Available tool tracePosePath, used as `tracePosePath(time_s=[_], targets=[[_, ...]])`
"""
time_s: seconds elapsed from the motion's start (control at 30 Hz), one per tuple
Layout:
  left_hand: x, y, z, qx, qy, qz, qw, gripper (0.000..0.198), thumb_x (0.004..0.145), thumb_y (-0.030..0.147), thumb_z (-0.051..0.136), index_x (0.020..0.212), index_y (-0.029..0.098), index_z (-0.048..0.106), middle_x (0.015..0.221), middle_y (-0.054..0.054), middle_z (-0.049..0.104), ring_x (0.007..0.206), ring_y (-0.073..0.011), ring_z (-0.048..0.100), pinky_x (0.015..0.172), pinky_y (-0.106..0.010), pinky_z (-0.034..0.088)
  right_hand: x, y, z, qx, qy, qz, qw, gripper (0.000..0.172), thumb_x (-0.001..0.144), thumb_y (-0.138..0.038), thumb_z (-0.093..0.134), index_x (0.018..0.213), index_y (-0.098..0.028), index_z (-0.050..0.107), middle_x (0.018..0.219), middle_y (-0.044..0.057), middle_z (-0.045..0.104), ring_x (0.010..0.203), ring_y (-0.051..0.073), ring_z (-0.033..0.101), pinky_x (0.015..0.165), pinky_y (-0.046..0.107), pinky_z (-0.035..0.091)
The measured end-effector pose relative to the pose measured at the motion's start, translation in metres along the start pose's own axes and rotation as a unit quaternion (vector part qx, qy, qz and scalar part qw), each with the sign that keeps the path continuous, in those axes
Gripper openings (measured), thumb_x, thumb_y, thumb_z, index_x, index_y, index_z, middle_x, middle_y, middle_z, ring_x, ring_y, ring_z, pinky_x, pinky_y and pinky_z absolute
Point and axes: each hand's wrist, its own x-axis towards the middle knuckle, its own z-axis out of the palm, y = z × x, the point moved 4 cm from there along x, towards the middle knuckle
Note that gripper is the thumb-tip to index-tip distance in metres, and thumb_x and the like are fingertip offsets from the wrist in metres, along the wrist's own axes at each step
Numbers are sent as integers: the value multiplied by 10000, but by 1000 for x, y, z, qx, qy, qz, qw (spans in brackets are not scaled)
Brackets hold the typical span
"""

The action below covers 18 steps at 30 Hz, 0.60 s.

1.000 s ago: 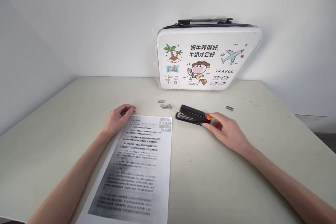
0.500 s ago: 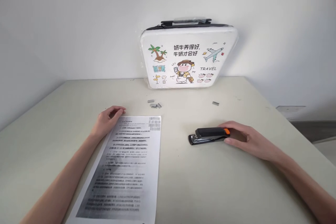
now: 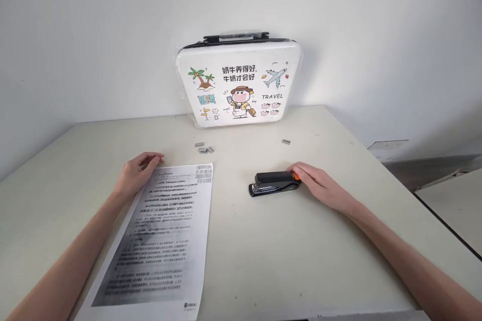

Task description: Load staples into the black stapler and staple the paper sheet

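Now the pale table [image 3: 320,251] sits turned in the view, its far-right edge and the floor side showing more than a second ago, and the printed case [image 3: 239,84] standing at its back has shifted leftward with it. The paper sheet [image 3: 158,241] lies flat on the left, with the left hand [image 3: 139,175] at its upper-left corner, fingers loosely curled; whether they pinch or press the paper I cannot tell. The right hand [image 3: 314,183] has its fingers closed around the rear, orange-marked end of the black stapler [image 3: 274,183], which appears to rest on the table. A second ago its nose was just beside the sheet's upper-right corner; now a plain gap separates them, so I judge it is not engaged with the paper. Smallest, grey staple strips [image 3: 203,150] lie beyond the sheet, another strip [image 3: 285,141] beyond the stapler.
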Motion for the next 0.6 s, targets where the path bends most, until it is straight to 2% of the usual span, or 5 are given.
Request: tracePosePath(time_s=[0.1,0.2,0.27,0.4,0.6], targets=[[-10,29,7,34,14,60,998,376,916,554,550,1065,266,740,1041,-52,795,1016,-267,723,706,-304,550,0,2,1,-6,2,-17,1000,469,1091,-546,253,960,-270,609,917,43,651,862,241,610,837,383,490],[-29,72,26,50,-31,158,986,373,951,525,524,1099,253,731,1086,-73,777,1010,-270,709,614,-300,518,0,5,1,-4,7,-23,1000,442,1093,-522,265,957,-272,603,912,41,642,856,240,606,828,382,487],[-44,102,46,37,-100,207,973,351,988,513,504,1105,270,729,1106,-72,765,1000,-260,706,633,-314,530,0,5,2,1,10,-24,1000,436,1094,-513,262,958,-272,599,920,44,643,863,243,605,827,385,482],[-70,157,87,23,-201,312,929,288,1032,438,473,1060,285,716,1012,-69,752,959,-251,701,847,-397,551,-1,2,1,7,7,-12,1000,439,1092,-516,253,925,-269,575,931,45,637,862,242,594,831,387,474],[-81,199,125,30,-241,408,880,102,975,298,557,1003,246,640,996,-67,722,923,-240,682,845,-390,530,-3,0,-3,59,5,16,998,478,1097,-535,242,997,-275,631,1054,37,685,995,235,618,929,392,484]])
